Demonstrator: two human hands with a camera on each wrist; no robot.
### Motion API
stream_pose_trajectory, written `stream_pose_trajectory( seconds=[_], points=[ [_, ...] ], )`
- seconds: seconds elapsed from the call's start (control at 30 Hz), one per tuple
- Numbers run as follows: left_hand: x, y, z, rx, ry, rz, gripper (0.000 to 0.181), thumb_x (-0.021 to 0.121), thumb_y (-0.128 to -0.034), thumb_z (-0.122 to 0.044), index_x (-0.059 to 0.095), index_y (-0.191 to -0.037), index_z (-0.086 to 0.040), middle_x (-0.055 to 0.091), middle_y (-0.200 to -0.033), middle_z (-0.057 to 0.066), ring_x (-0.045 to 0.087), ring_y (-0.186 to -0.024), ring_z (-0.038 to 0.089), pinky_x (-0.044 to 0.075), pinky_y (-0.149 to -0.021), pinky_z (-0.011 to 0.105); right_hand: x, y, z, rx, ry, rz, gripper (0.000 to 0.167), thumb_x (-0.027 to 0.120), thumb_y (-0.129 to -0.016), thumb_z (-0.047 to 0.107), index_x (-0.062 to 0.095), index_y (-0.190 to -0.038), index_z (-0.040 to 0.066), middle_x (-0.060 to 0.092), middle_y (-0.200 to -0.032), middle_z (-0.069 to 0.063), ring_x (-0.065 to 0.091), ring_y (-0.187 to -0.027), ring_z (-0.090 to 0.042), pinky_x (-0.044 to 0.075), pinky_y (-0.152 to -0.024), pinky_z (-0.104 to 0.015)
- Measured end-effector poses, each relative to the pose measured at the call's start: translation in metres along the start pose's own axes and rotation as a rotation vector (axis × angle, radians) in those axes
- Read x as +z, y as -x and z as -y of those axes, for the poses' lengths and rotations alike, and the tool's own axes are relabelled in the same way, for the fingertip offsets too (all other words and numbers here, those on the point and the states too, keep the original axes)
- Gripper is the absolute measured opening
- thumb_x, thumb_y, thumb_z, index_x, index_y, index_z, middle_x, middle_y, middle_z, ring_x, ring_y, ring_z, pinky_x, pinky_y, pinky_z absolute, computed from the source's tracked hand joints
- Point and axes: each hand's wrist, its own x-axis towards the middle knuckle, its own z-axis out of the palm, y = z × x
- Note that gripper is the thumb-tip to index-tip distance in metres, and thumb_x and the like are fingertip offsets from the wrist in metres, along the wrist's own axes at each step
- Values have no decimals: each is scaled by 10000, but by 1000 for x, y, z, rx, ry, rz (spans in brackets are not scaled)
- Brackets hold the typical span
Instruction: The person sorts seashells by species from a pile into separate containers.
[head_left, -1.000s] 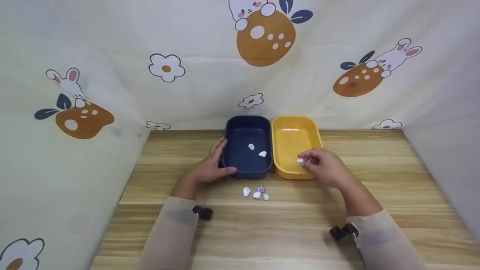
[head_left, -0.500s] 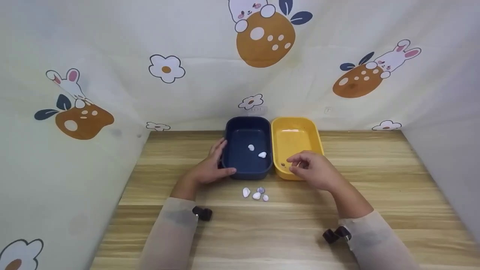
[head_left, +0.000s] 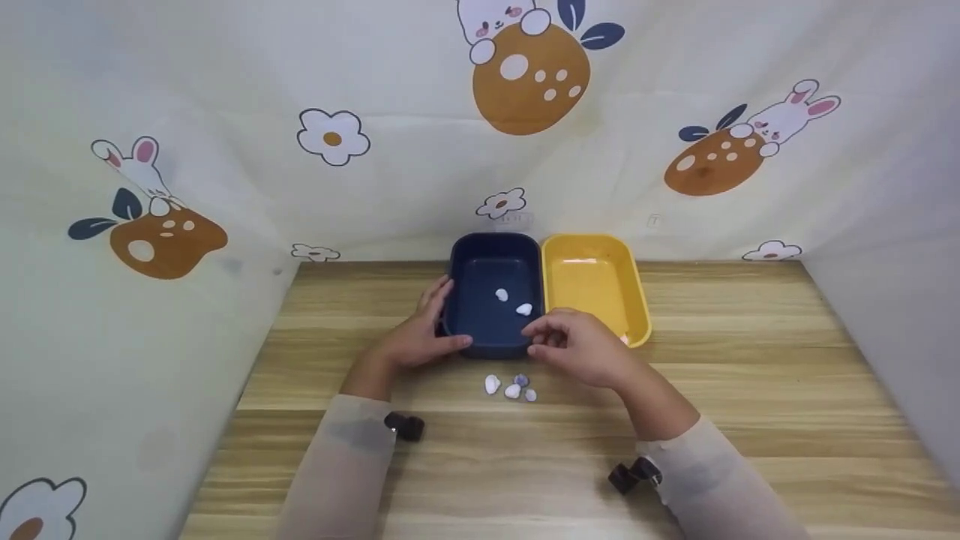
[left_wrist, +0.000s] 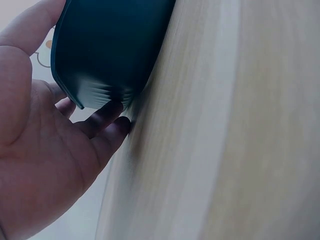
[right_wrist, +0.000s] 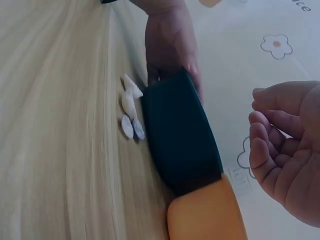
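Note:
My left hand (head_left: 421, 334) grips the front left corner of a dark blue bin (head_left: 484, 322), thumb on its front rim and fingers along the side. Inside that bin lie two small white seashells (head_left: 513, 302). Over the front of the seam with a yellow bin (head_left: 592, 281) hovers my right hand (head_left: 581, 346). Its fingers are loosely bent, with nothing visible between them in the right wrist view. On the table before the blue bin sit several shells, among them a white shell (head_left: 492, 384) and a bluish-grey shell (head_left: 521, 380). My right hand hides part of the yellow bin.
Both bins stand side by side against a printed cloth backdrop (head_left: 405, 195) at the back of the wooden table (head_left: 480, 465). A pale speck shows at the yellow bin's front right corner, too small to identify.
My right hand, which pinched a white shell over the yellow bin, has let it go and moved left toward the blue bin. The left hand has stayed put.

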Motion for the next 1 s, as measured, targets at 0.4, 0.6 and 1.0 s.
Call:
stream_pose_trajectory(
  seconds=[0.4, 0.6, 1.0],
  points=[
    [0, 1, 1, -1, -21, -1, 1142, 793, -935, -517, 35, -1742, -238, -56, -1812, -10, 135, -1665, 420, 214, -1321, 640, 15, 5, -6, -13, 3, 54, 204, 834, -922, 141, 801, -1122, 134, 721, -965, -3, 638, -874, -111, 550, -771, -223],
    [1, -1, 1, -1, -6, 4, 1156, 796, -927, -527, 37, -1742, -218, -54, -1810, -1, 118, -1670, 397, 198, -1332, 618, 25, 7, -14, -28, 14, 82, 215, 853, -909, 152, 805, -1115, 117, 724, -941, 32, 641, -888, -108, 557, -785, -224],
    [1, 0, -1, -2, 4, -2, 1119, 794, -950, -432, 37, -1742, -203, -61, -1813, 0, 96, -1675, 395, 190, -1333, 623, 35, 8, -28, 10, 82, 223, 161, 864, -898, 201, 811, -1046, 166, 735, -919, 95, 636, -849, -76, 553, -748, -237]
  ],
)
